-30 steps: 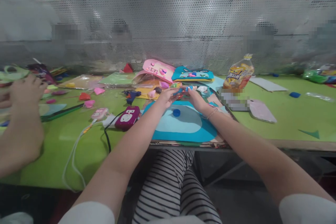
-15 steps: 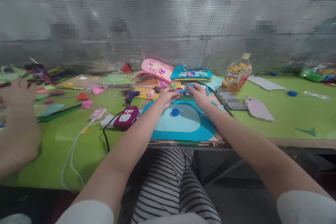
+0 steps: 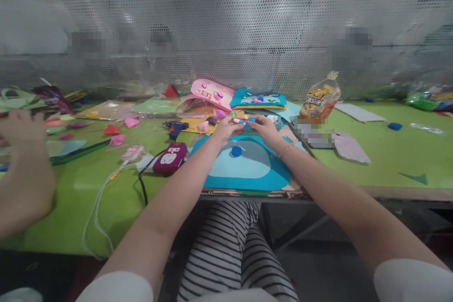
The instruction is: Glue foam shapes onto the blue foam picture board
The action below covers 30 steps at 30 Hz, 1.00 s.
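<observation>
Drawn closer together, the left hand [image 3: 225,131] and right hand [image 3: 268,131] pinch a blue lump [image 3: 251,121] near the mat's [image 3: 247,183] far edge, its handling seemingly unfinished.

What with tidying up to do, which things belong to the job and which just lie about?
Likely in use:
blue material between left hand and right hand
blue disc
blue sheet beneath it

Likely lying about:
snack bag
purple box
green scrap
</observation>
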### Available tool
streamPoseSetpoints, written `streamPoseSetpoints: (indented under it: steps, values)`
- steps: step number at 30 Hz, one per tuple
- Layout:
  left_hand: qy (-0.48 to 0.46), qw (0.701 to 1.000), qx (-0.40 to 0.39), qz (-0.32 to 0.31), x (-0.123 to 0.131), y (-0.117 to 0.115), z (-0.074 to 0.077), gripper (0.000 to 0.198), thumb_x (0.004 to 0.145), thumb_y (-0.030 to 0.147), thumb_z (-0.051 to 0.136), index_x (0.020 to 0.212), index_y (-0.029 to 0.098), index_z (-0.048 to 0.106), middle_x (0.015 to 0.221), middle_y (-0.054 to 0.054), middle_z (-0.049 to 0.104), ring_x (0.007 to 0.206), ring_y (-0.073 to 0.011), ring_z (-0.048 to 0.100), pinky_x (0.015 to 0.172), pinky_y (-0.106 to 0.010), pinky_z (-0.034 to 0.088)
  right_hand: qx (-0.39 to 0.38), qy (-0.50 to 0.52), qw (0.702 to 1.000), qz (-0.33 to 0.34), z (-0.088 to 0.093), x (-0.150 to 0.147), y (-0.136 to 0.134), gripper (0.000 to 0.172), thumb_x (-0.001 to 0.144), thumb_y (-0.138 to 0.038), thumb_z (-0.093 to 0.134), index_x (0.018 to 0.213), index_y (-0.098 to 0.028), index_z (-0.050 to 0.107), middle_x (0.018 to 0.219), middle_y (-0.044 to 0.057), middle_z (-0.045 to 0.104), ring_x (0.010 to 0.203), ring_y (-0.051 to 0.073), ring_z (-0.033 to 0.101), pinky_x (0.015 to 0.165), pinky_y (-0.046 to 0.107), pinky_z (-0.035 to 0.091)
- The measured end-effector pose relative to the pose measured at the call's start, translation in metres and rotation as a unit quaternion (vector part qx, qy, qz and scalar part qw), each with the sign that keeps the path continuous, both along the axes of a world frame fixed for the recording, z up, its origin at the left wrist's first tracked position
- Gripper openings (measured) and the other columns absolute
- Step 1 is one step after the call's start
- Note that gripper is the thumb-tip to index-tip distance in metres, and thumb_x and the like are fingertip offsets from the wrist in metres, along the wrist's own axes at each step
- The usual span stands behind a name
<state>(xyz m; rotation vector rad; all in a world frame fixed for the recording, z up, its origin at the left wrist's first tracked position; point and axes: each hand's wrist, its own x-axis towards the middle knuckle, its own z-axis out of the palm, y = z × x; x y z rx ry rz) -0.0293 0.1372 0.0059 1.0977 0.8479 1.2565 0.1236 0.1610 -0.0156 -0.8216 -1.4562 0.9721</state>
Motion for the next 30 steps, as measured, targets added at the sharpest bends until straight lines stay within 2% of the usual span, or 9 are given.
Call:
streamPoseSetpoints:
  steps: [6, 13, 18, 24, 30]
  values:
    - [-0.039, 0.999, 0.008, -0.033, 0.000, 0.002, -0.003, 0.026, 0.060, 0.010, 0.076, 0.079, 0.013, 0.058, 0.071, 0.000, 0.064, 0.070, -0.0096, 0.062, 0.083, -0.031, 0.048, -0.003, -0.011, 0.999, 0.031, 0.000, -0.001, -0.004, 0.031, 0.062, -0.045, 0.071, 0.076, -0.019, 0.062, 0.062, -0.002, 0.056, 0.058, 0.010, 0.049, 0.058, 0.026, 0.042]
    - [-0.087, 0.994, -0.036, -0.063, -0.001, 0.004, -0.003, 0.019, 0.065, 0.010, 0.074, 0.080, 0.012, 0.062, 0.071, -0.001, 0.066, 0.068, -0.0096, 0.063, 0.083, -0.029, 0.048, -0.023, 0.001, 0.999, 0.044, 0.003, -0.005, -0.009, 0.036, 0.062, -0.049, 0.070, 0.080, -0.020, 0.059, 0.065, -0.003, 0.056, 0.058, 0.010, 0.047, 0.054, 0.023, 0.039]
    - [-0.097, 0.992, -0.051, -0.069, -0.002, 0.003, -0.002, 0.015, 0.067, 0.012, 0.072, 0.078, 0.012, 0.062, 0.072, -0.002, 0.067, 0.067, -0.0094, 0.064, 0.083, -0.029, 0.049, -0.025, 0.027, 0.997, 0.064, 0.002, -0.006, -0.008, 0.038, 0.061, -0.051, 0.070, 0.075, -0.019, 0.056, 0.062, -0.004, 0.052, 0.057, 0.009, 0.046, 0.054, 0.022, 0.040]
    - [-0.074, 0.995, -0.024, -0.067, 0.000, 0.003, -0.004, 0.017, 0.065, 0.018, 0.075, 0.075, 0.012, 0.063, 0.071, -0.001, 0.066, 0.066, -0.0089, 0.062, 0.079, -0.029, 0.049, 0.006, -0.033, 0.999, 0.033, 0.004, -0.005, -0.011, 0.034, 0.065, -0.050, 0.068, 0.071, -0.019, 0.056, 0.059, -0.004, 0.051, 0.056, 0.010, 0.047, 0.055, 0.025, 0.042]
    - [-0.047, 0.997, 0.010, -0.056, 0.004, 0.001, -0.004, 0.021, 0.059, 0.015, 0.077, 0.074, 0.011, 0.062, 0.071, -0.001, 0.065, 0.069, -0.0102, 0.061, 0.080, -0.030, 0.049, 0.034, -0.070, 0.997, -0.011, 0.003, -0.005, -0.011, 0.028, 0.066, -0.044, 0.068, 0.069, -0.019, 0.056, 0.057, -0.004, 0.051, 0.056, 0.011, 0.048, 0.056, 0.026, 0.043]
